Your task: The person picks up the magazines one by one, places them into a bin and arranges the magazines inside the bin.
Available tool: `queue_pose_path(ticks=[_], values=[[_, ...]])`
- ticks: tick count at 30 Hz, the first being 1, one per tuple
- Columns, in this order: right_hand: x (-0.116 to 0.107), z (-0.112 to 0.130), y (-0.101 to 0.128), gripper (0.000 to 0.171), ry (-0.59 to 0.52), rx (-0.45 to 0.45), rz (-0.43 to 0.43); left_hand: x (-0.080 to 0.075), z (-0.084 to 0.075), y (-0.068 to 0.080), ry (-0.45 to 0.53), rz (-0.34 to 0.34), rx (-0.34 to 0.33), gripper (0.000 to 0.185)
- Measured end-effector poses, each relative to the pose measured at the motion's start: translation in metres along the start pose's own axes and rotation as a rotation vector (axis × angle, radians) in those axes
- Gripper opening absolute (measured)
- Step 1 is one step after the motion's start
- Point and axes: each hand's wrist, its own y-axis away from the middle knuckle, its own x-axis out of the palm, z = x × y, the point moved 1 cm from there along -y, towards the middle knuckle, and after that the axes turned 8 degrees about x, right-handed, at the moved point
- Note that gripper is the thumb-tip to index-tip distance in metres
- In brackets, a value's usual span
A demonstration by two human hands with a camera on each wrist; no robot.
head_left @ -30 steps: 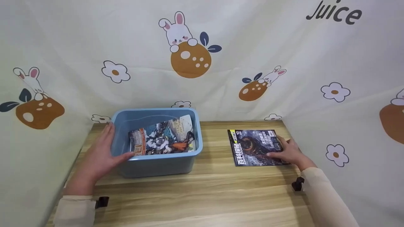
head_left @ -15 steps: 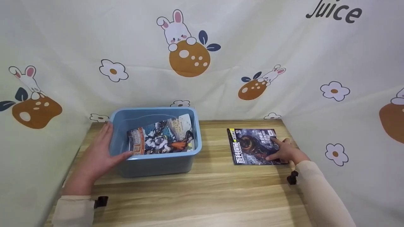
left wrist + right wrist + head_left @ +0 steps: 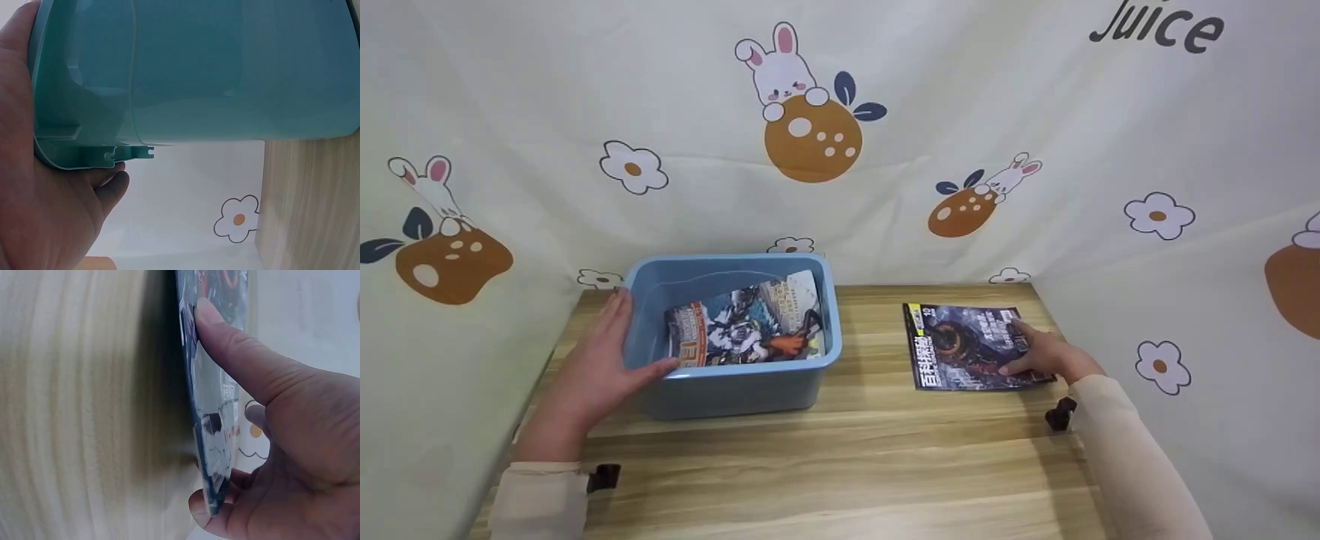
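A blue plastic bin (image 3: pixel 735 386) stands at the table's left, with a colourful magazine (image 3: pixel 746 330) lying curled inside it. My left hand (image 3: pixel 600 367) holds the bin's near left corner, fingers along the side wall and thumb over the front rim. The left wrist view shows my left hand (image 3: pixel 50 214) cupped under the rim of the bin (image 3: pixel 225 73). A dark magazine (image 3: pixel 964 346) lies on the table at the right. My right hand (image 3: pixel 1046 358) pinches its right edge. Up close, the thumb of my right hand (image 3: pixel 298 439) lies on the cover of the magazine (image 3: pixel 209 439), fingers beneath the raised edge.
The wooden table (image 3: pixel 885 450) is walled in by a cartoon-print cloth (image 3: pixel 885 150) at the back and on both sides. The cloth hangs close beside the dark magazine's right edge. Bare wood lies between bin and magazine and along the front.
My right hand went from lying flat on the dark magazine's cover to pinching its right edge, which now lifts slightly. My left hand and the bin stayed put.
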Motion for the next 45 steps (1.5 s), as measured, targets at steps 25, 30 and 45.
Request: queue_pose_path(ticks=[25,30,45], values=[[0.012,-0.007,-0.009,0.094,-0.821,-0.243,0.076,0.0,0.001,0.002,0.011,0.008,-0.022,0.133],[0.012,0.012,0.003,0.093,-0.974,-0.238,0.063,-0.001,-0.001,0.001,0.013,0.008,-0.013,0.133],[0.014,0.067,0.042,0.089,-1.092,-0.311,-0.01,-0.002,-0.003,0.0,0.006,0.023,-0.03,0.136]])
